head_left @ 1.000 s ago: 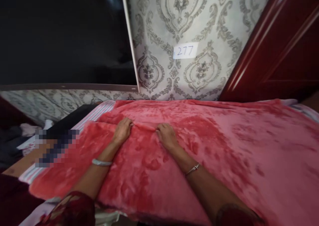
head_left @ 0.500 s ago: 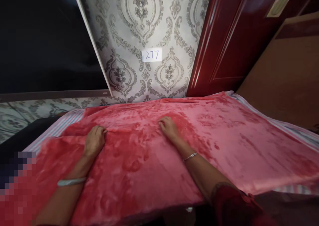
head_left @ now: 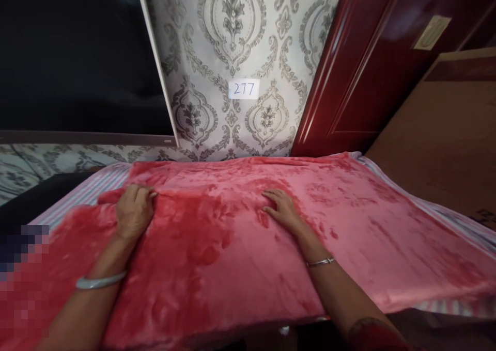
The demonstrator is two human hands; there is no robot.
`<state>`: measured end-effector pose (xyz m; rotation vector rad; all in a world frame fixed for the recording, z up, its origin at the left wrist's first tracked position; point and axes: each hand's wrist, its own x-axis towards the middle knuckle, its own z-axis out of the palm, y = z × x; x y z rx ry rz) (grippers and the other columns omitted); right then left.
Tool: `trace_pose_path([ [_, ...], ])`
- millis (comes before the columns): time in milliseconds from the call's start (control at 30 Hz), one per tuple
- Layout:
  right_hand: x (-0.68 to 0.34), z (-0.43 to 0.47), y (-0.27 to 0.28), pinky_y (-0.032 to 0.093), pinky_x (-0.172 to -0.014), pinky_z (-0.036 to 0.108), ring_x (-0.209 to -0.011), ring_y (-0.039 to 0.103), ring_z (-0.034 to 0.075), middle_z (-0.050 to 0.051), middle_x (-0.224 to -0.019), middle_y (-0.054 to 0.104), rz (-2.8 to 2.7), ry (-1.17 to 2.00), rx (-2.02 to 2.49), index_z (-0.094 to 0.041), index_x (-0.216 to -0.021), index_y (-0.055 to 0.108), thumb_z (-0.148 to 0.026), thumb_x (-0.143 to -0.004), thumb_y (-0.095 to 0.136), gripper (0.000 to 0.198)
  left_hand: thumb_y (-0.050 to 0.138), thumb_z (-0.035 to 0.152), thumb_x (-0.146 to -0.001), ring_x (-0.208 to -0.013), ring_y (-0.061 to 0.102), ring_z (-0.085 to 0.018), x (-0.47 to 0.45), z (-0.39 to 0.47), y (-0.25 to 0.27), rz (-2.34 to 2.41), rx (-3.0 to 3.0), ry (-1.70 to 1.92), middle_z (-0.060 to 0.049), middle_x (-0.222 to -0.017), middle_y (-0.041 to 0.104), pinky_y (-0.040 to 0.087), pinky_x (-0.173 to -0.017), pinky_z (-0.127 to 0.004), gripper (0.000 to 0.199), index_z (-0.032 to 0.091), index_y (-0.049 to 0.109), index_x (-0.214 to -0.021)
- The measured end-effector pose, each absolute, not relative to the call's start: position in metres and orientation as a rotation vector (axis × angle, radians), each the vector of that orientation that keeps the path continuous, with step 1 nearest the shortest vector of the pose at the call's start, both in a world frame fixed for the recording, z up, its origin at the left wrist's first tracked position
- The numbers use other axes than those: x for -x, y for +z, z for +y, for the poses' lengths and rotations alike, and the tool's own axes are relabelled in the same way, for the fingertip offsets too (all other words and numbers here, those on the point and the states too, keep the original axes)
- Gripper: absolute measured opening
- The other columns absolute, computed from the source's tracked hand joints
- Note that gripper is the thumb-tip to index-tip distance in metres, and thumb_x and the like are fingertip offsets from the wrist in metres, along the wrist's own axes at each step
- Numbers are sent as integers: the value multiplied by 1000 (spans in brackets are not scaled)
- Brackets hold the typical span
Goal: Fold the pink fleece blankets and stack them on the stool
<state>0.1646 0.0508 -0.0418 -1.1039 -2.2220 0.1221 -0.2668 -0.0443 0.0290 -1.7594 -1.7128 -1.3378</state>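
Leftmost, one dark, flat pane (head_left: 77,57) with a thin pale frame fills the upper corner, and below it a single striped sheet (head_left: 96,180) in pale pink and grey bands shows along the far left edge of the bed. One red blanket (head_left: 217,248), plush and velvety with brushed streaks that read darker and lighter, lies spread over nearly the whole bed, its far edge running close to the wall and its left part bunched into a soft ridge. Two hands rest on it. On the left hand (head_left: 134,211) the fingers are curled over that ridge, clenched on a fold of the blanket right where the upper layer ends, and one smooth pale bangle (head_left: 99,281) circles the wrist behind it. Further right, the right hand (head_left: 282,209) lies palm down with the fingers released and spread flat, the blanket under them and gripped by none; one thin metal bracelet (head_left: 320,261) sits on that wrist. Between and above the hands, the wall carries grey damask-patterned wallpaper (head_left: 232,41) and one small white label (head_left: 244,89) reading 277. One glossy dark red door (head_left: 368,67) stands to the right, and beside it one plain brown board (head_left: 445,134).
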Motion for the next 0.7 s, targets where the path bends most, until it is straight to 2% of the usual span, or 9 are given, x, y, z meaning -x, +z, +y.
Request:
trace_pose_path([
  [100,-156,49,-40,45,-96,40,-105,61,24,10,-111,71,-2244,86,1078,-20,-103,72,-26,-92,58,19,54,37,-85,-78,55,-24,267,-44,27,-1673,1715,-1249,-5,-78,54,44,-74,-37,17,25,56,-74],
  [200,-152,44,-35,46,-83,36,-88,60,23,9,-89,69,-2192,37,1126,-20,-85,68,-22,-95,48,23,52,39,-86,-74,54,-23,267,-45,26,-1666,1686,-1188,-6,-79,55,41,-68,-33,19,24,56,-75],
  [367,-156,37,-26,44,-83,35,-91,57,24,11,-92,65,-1938,-78,1187,-19,-91,64,-27,-99,39,27,48,42,-87,-65,54,-21,267,-48,20,-1765,1657,-1021,-7,-82,60,34,-57,-29,23,23,57,-77],
  [433,-156,37,-26,44,-83,35,-90,57,24,11,-92,66,-1961,-61,1193,-20,-92,63,-27,-99,38,26,45,42,-88,-67,57,-22,266,-49,21,-1876,1623,-906,-9,-88,64,36,-56,-30,25,23,59,-81],
  [567,-155,40,-30,45,-77,34,-83,58,23,8,-85,66,-2032,-8,1145,-22,-87,60,-25,-97,41,22,39,40,-93,-85,66,-27,261,-55,31,-2155,1697,-586,-12,-98,69,49,-70,-35,31,19,61,-98],
  [633,-156,40,-30,45,-77,33,-83,59,23,8,-85,66,-1997,-26,1111,-22,-85,59,-25,-97,42,20,35,39,-95,-94,67,-29,257,-57,36,-2210,1740,-438,-15,-101,71,51,-79,-37,36,16,61,-107],
  [700,-159,39,-29,46,-77,33,-82,59,22,8,-84,66,-1963,-40,1086,-22,-85,58,-26,-97,42,20,32,37,-96,-97,68,-30,254,-58,37,-2192,1750,-350,-17,-102,72,51,-82,-38,39,14,61,-110],
])
